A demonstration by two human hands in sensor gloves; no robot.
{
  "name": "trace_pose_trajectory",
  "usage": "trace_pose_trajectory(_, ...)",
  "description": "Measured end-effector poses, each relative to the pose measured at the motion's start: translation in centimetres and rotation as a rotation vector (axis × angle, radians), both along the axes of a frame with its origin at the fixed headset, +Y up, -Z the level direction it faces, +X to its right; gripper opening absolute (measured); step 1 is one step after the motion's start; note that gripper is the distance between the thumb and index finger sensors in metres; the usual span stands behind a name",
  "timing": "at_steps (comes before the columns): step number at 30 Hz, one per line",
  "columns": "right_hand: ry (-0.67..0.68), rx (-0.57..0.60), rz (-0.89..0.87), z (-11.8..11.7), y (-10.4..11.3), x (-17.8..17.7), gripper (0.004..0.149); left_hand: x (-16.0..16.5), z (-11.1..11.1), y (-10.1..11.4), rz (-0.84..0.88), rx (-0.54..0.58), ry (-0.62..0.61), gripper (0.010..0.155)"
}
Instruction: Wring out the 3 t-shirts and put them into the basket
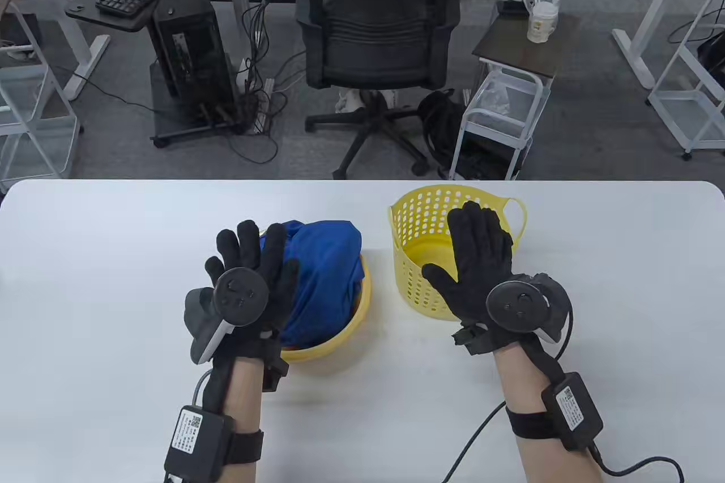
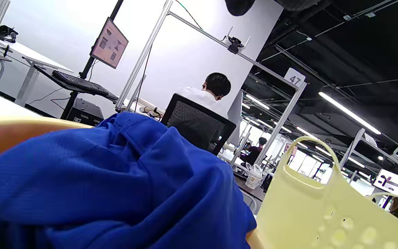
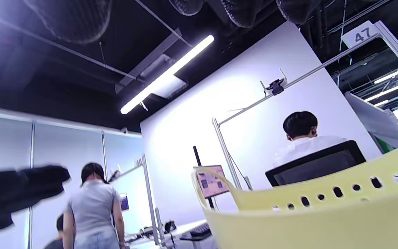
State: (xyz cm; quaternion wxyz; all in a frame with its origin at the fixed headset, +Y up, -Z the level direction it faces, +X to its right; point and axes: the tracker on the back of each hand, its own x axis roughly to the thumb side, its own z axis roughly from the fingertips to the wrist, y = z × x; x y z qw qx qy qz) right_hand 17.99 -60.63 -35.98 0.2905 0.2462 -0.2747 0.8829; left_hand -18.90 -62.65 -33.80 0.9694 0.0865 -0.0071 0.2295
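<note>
A bundle of blue t-shirt fabric (image 1: 320, 279) sits heaped in a round yellow basin (image 1: 362, 302) near the middle of a white table (image 1: 85, 279). Only blue cloth shows; how many shirts are in the heap cannot be told. Just to the right of the basin stands a yellow perforated basket (image 1: 410, 273) with loop handles. The left hand (image 1: 249, 273) hovers over the basin's left side, fingers spread straight, holding nothing. The right hand (image 1: 481, 268) hovers over the basket, fingers likewise straight and spread, holding nothing. Beyond the table stands a black office chair (image 1: 376, 30)
</note>
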Motion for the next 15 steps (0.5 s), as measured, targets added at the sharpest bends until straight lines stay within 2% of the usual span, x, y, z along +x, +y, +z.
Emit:
trace_pose_trajectory(2, 0.011, 0.052, -0.054, 0.3, 0.6, 0.4, 0.084, 0.2, -0.2, -0.1, -0.018, -0.006, 0.005, 0.062)
trace_pose_trajectory(4, 0.001, 0.047, -0.055, 0.5, 0.7, 0.5, 0.084, 0.2, -0.2, -0.2, -0.019, -0.011, 0.002, 0.062)
trace_pose_trajectory(9, -0.031, -0.003, -0.028, -0.1, 0.2, 0.8, 0.085, 0.0, -0.1, -0.2, -0.057, -0.021, 0.010, 0.070)
trace_pose_trajectory(15, -0.030, -0.057, -0.105, -1.1, -0.3, 1.7, 0.084, -1.2, -0.5, -1.0, -0.128, -0.064, 0.062, 0.081)
